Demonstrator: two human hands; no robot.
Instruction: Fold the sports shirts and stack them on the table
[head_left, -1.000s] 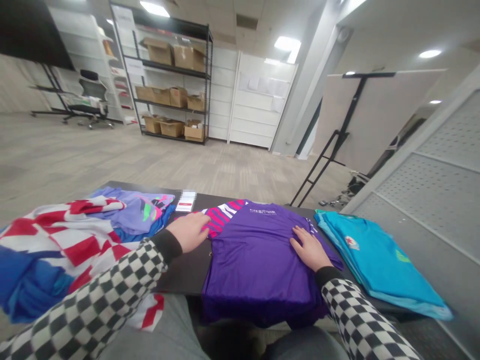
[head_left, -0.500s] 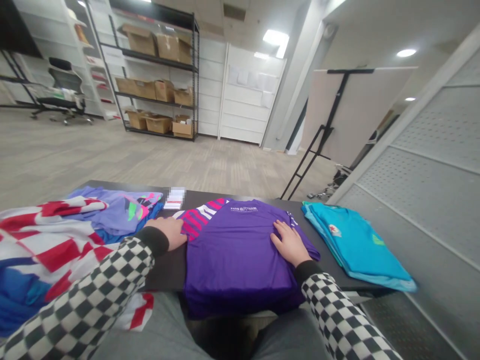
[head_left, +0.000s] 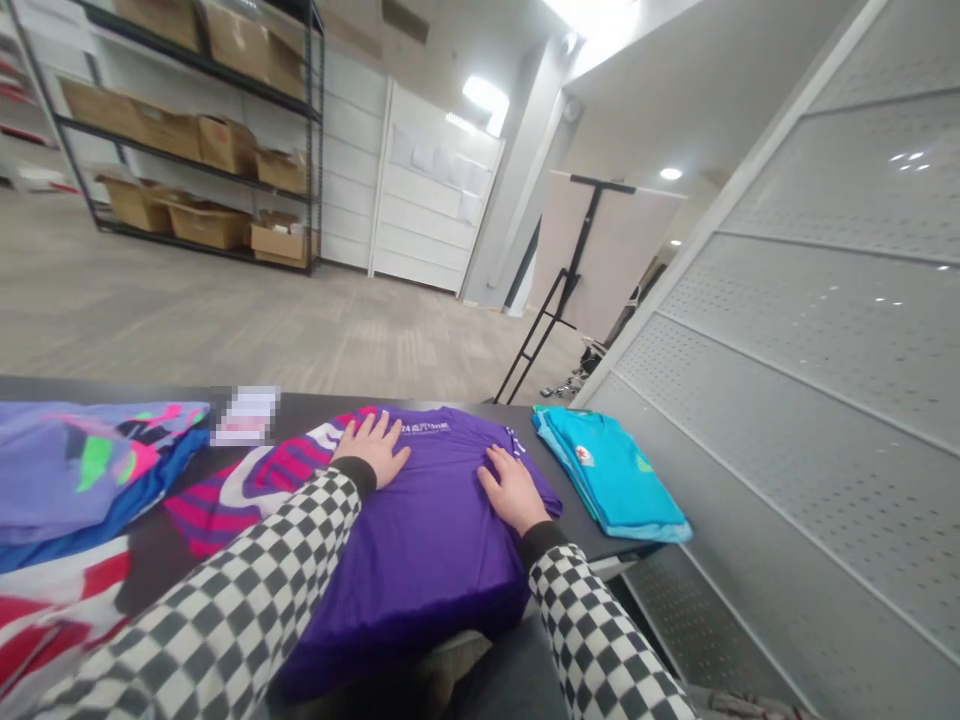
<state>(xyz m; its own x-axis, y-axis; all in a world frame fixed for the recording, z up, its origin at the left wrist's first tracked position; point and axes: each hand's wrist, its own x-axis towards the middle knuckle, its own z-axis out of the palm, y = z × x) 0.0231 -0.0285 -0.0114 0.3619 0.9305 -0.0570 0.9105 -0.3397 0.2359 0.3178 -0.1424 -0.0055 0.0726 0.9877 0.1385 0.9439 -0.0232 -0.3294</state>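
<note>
A purple T-shirt [head_left: 427, 520] lies on the dark table in front of me, its lower edge hanging over the near side. Its pink-and-white striped sleeve [head_left: 247, 490] is spread out to the left. My left hand [head_left: 375, 450] rests with fingers spread on the shirt's upper left, near the white lettering by the collar. On the upper right of the shirt, my right hand [head_left: 514, 488] lies flat with its fingers apart. The right sleeve is tucked in beside that hand.
Folded turquoise shirts [head_left: 615, 475] are stacked at the table's right. To the left lie a lavender shirt [head_left: 52, 480] and red-and-white checked cloth [head_left: 67, 590]. A small blurred box [head_left: 246, 415] stands at the back. A grey perforated panel [head_left: 787, 400] borders the right side.
My left hand has moved from the sleeve onto the shirt's shoulder, and the striped sleeve now extends left. My right hand stays on the shirt. The view has turned right.
</note>
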